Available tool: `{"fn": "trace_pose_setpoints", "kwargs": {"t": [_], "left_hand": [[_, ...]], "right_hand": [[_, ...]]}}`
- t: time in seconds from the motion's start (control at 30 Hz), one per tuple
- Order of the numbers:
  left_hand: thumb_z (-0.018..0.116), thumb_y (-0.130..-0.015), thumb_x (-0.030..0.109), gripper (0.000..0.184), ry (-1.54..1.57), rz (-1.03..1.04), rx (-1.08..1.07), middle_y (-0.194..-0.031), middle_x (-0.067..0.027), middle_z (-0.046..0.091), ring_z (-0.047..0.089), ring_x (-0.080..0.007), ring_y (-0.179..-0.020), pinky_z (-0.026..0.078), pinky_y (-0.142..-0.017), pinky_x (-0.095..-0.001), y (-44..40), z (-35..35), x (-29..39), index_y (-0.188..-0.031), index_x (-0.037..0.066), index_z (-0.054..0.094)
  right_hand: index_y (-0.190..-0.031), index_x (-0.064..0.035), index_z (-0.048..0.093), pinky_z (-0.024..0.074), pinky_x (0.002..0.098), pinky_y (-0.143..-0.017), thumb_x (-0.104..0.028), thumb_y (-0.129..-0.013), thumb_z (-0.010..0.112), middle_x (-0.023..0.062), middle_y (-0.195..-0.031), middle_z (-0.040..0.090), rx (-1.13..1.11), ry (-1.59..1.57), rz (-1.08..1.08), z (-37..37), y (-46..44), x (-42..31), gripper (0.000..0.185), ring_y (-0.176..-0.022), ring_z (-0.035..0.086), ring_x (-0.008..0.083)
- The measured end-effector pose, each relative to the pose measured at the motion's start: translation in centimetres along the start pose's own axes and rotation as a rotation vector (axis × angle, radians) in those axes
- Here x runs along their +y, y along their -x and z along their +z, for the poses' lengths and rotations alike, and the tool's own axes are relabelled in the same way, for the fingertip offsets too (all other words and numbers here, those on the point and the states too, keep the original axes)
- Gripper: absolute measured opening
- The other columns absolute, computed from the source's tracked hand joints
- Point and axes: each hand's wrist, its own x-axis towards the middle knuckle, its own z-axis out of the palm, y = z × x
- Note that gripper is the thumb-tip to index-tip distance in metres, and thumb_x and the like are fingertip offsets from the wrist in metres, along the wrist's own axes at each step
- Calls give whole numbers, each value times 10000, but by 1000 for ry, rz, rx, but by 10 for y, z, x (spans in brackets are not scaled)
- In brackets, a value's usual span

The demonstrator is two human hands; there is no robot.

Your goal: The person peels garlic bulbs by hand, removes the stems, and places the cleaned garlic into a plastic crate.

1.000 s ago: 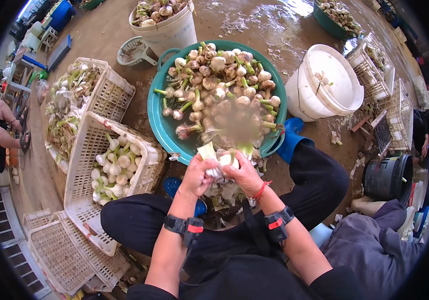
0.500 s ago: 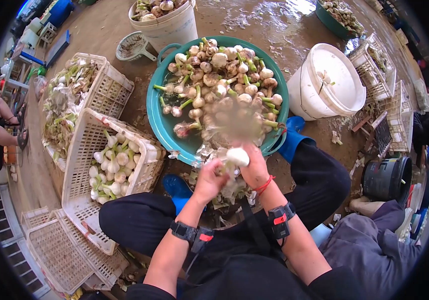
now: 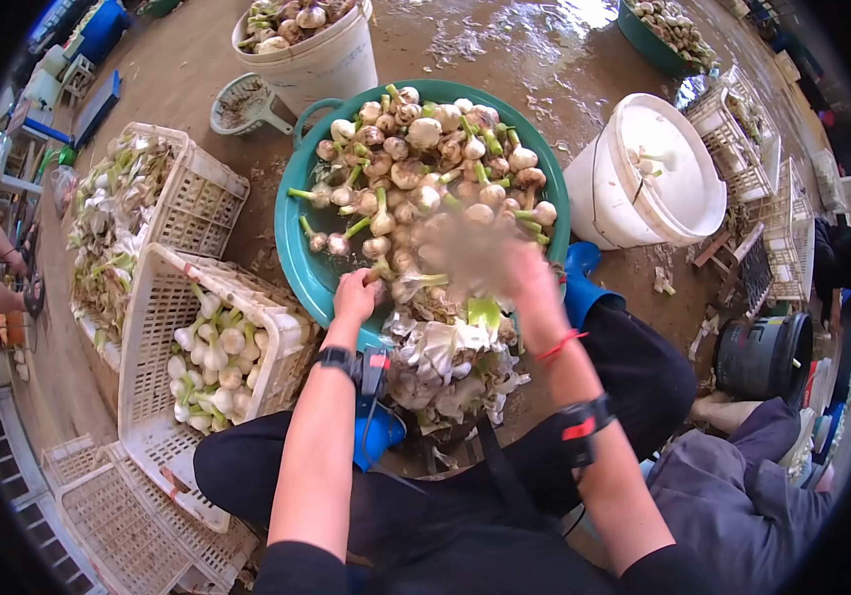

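Observation:
A round green tub (image 3: pixel 291 233) full of garlic bulbs (image 3: pixel 415 174), many with green stems, stands in front of me. At its near left edge my left hand (image 3: pixel 354 297) is closed on a garlic bulb (image 3: pixel 378 270), mostly hidden by the fingers. My right hand (image 3: pixel 529 283) is over the tub's right side, smeared by motion; I cannot tell what its fingers hold. A blurred patch covers some bulbs beside it. Below both hands lies a heap of papery garlic skins (image 3: pixel 450 372), touching the tub's near rim.
On the left, a white crate (image 3: pixel 153 347) holds cleaned garlic; another crate (image 3: pixel 202 198) holds skins and stalks. A white bucket (image 3: pixel 599 188) with a few bulbs stands right, another bucket (image 3: pixel 321 69) of garlic behind. A person's grey-clad leg (image 3: pixel 733 486) is at lower right.
My hands have moved apart and forward: the left to the tub's near left, the right over its right side. The white bulb between them is gone from there. The skin heap is more exposed.

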Motion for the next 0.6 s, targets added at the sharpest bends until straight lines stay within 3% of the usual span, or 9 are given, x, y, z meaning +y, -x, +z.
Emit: {"fn": "trace_pose_setpoints", "kwargs": {"t": [0.03, 0.07, 0.1, 0.17, 0.3, 0.37, 0.43, 0.5, 0.6], "left_hand": [[608, -804, 218, 291, -6, 2, -10, -1142, -98, 548, 558, -253, -962, 450, -827, -388, 12, -1, 12, -1088, 161, 581], [594, -830, 211, 278, 573, 25, -175, -1082, -73, 575, 565, -207, -933, 455, -809, -347, 38, -9, 33, -1092, 120, 574], [579, -856, 203, 271, 1156, 41, -336, -1022, -48, 602, 571, -161, -904, 459, -790, -306, 65, -18, 52, -1097, 79, 567], [577, -871, 193, 279, 1247, 15, -400, -958, -20, 607, 563, -94, -864, 454, -771, -251, 105, -32, 77, -1090, 20, 558], [577, -842, 73, 227, 1125, 180, -6, -922, -45, 616, 576, -87, -802, 470, -729, -235, 147, -40, 101, -1059, 7, 554], [543, -828, 11, 184, 1122, 161, 53, -887, -50, 623, 578, -87, -766, 477, -690, -229, 154, -36, 103, -1010, -13, 564], [553, -813, 2, 162, 804, 199, 149, -869, -56, 629, 582, -96, -747, 477, -673, -225, 159, -34, 104, -971, -23, 577], [560, -797, 0, 144, 798, 239, 158, -839, -58, 634, 587, -97, -721, 483, -658, -221, 163, -40, 105, -932, -40, 591], [558, -780, -9, 143, 1155, 141, -157, -804, -52, 635, 588, -88, -695, 493, -642, -220, 174, -56, 117, -908, -57, 602]], "right_hand": [[-1190, -35, 482, 440, 266, -795, -222, -819, 616, 51, -1031, 525, -132, 152, -11, 8, 4, 25, 436, -876, 517, 145], [-1252, -42, 434, 422, 283, -857, -214, -783, 654, 106, -1172, 456, -203, 410, 81, 16, 7, 46, 546, -1033, 475, 181], [-1284, -69, 406, 415, 306, -880, -213, -757, 683, 129, -1186, 427, -204, 343, -149, 24, 5, 92, 613, -1134, 423, 222], [-1229, -78, 455, 397, 344, -919, -196, -711, 728, 135, -1137, 439, -392, 158, -97, 37, 15, 94, 597, -1158, 408, 260], [-1148, -97, 508, 398, 370, -914, -171, -644, 777, 133, -1088, 444, -314, 339, -39, 43, 44, 61, 576, -1122, 424, 283], [-1087, -96, 539, 414, 376, -881, -167, -582, 807, 141, -1066, 447, -146, 841, -448, 42, 57, 60, 576, -1053, 449, 294], [-1086, -106, 541, 421, 381, -858, -182, -549, 820, 145, -1015, 456, -135, 891, -542, 43, 69, 57, 610, -992, 457, 306], [-1080, -103, 549, 413, 379, -871, -221, -554, 819, 153, -1009, 469, -129, 808, -461, 42, 78, 51, 603, -993, 453, 309], [-1079, -95, 557, 407, 374, -878, -266, -580, 806, 158, -1000, 478, -143, 703, -393, 34, 80, 48, 582, -996, 451, 311]]}}
